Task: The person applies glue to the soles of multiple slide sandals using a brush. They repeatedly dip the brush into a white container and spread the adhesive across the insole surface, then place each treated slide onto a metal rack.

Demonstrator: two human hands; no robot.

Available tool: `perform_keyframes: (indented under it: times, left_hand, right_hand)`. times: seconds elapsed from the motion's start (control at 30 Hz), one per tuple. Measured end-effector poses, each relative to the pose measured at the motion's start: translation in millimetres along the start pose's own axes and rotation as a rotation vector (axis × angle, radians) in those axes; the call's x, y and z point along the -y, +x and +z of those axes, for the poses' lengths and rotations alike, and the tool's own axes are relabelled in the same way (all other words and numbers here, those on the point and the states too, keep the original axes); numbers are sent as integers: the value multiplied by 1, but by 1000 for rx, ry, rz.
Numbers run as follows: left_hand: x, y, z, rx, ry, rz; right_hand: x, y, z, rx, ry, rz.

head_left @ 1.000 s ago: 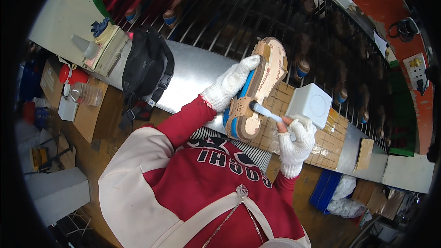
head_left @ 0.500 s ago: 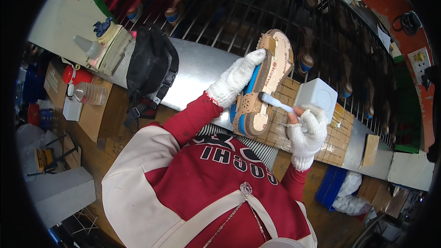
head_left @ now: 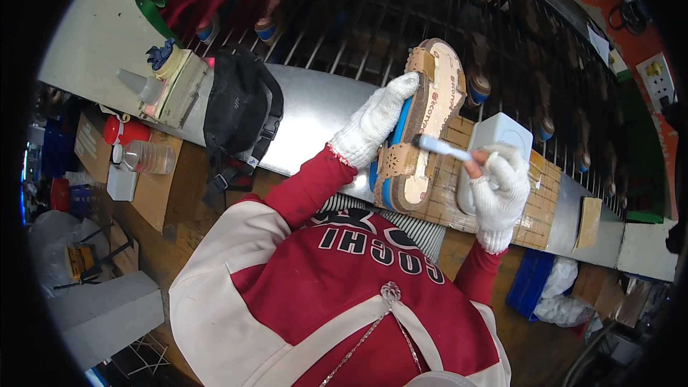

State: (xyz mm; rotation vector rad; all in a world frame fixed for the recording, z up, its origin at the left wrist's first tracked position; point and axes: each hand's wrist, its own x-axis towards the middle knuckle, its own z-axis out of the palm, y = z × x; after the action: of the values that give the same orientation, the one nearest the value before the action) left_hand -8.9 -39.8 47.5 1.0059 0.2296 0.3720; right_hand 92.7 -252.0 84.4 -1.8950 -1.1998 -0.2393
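My left hand (head_left: 369, 125), in a white knitted glove, grips a sandal (head_left: 438, 104) by its left side, fingers wrapped over the edge. The sandal is held bottom up and slanted, showing a pale tan underside, a brown edge, perforated tan straps and a blue form inside. My right hand (head_left: 504, 197), gloved with the thumb and a fingertip bare, pinches a small brush (head_left: 448, 148) by its pale handle. The brush's dark bristles are at the right edge of the underside; whether they touch it I cannot tell. Behind the right hand stands a white plastic container (head_left: 505, 129).
A tape-covered cardboard sheet (head_left: 541, 204) lies on the metal ledge (head_left: 312, 89). Beyond runs a rack of metal rods (head_left: 337, 36) holding several sandals. A black bag (head_left: 236, 104) and a nozzle bottle (head_left: 143, 87) are at left. A blue crate (head_left: 529, 283) sits below right.
My right hand has moved slightly right and away from me with the brush. The sandal stays in my left hand, and the whole view has shifted a little.
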Motion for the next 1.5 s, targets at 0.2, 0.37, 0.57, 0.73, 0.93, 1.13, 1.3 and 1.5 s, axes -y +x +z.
perform_keyframes:
  times: [0.2, 0.37, 0.57, 0.73, 0.93, 1.13, 1.3, 1.5]
  left_hand:
    - [-11, -2, -4, -27, -35, -25]
    - [-10, -5, 6, -69, -5, 78]
    - [-12, -10, -9, -190, -134, 43]
    - [-15, -20, -27, -299, 74, 109]
    - [-13, -21, -32, -275, 124, 144]
    - [-15, -13, -35, -270, 26, 116]
    - [-12, -4, -38, -230, -83, -5]
    - [-5, 9, -42, -187, -125, -107]
  right_hand:
    - [7, -6, -6, 189, 69, -54]
    - [-1, 21, 9, -50, 183, 157]
    - [4, -9, 26, 70, 225, 213]
    - [14, -42, 21, 205, 258, 326]
    - [27, -33, 27, 101, 23, 143]
    - [30, -32, 28, 60, -63, -181]
    - [26, -33, 25, 13, -65, -86]
    - [24, -31, 17, 55, -10, -194]
